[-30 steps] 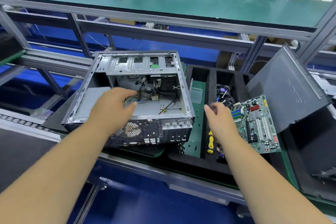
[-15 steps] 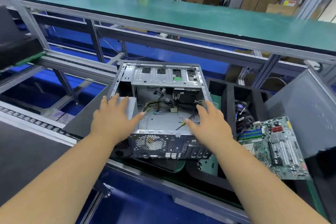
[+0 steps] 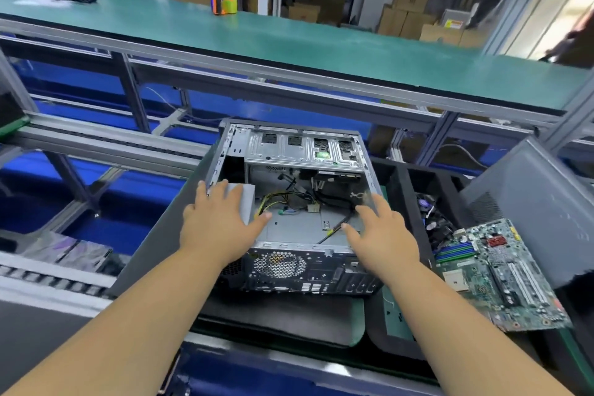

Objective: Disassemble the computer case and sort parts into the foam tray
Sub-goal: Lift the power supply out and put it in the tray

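Observation:
The open computer case (image 3: 299, 151) lies on its side in the middle, with loose cables (image 3: 289, 199) inside. My left hand (image 3: 218, 222) rests with spread fingers on the grey power supply (image 3: 247, 202) at the case's left side. My right hand (image 3: 382, 235) lies with spread fingers over the case's right near corner, above the floor panel. Right of the case sits the black foam tray (image 3: 398, 190), and a green motherboard (image 3: 495, 270) lies on it. Small parts (image 3: 434, 219) fill one tray compartment.
A grey side panel (image 3: 540, 206) leans at the far right. A green workbench shelf (image 3: 289, 38) runs across the back, with an orange and green tape dispenser (image 3: 223, 3) on it. Aluminium rails (image 3: 96, 141) and blue floor lie to the left.
Both hands moved onto the case: the left from the cables to the power supply, the right from over the foam tray to the case's right near corner. The view shifted down and left.

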Motion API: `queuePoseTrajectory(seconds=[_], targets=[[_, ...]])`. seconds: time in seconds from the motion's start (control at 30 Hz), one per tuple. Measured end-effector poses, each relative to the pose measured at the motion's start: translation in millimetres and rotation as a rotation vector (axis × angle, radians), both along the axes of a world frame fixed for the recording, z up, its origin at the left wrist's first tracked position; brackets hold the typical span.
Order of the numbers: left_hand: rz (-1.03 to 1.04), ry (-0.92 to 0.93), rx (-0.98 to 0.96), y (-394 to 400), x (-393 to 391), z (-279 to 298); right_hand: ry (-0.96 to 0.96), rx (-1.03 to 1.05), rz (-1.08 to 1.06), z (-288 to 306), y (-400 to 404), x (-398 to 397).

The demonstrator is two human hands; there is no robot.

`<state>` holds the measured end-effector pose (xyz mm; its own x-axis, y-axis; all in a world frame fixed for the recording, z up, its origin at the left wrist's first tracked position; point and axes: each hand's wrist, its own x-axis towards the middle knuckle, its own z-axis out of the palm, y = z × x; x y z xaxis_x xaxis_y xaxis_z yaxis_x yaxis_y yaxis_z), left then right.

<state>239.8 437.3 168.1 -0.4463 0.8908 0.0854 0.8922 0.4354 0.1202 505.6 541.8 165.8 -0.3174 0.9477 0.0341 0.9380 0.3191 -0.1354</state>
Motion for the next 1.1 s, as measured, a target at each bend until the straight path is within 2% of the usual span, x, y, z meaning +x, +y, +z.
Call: queuePoseTrajectory(seconds=[0.53,0.83,1.0,1.1], targets=[[-0.142,-0.037,-0.015,68,-67,-6,0.014,0.036,-0.185,1,22,-55],[-0.121,-0.026,-0.011,86,-73,-3,0.007,0.020,-0.155,-1,42,-60],[-0.128,-0.094,-0.031,80,-74,3,-0.183,-0.041,-0.126,6,47,-62],[-0.159,-0.175,-0.040,77,-77,9,-0.156,0.039,-0.083,19,54,-71]])
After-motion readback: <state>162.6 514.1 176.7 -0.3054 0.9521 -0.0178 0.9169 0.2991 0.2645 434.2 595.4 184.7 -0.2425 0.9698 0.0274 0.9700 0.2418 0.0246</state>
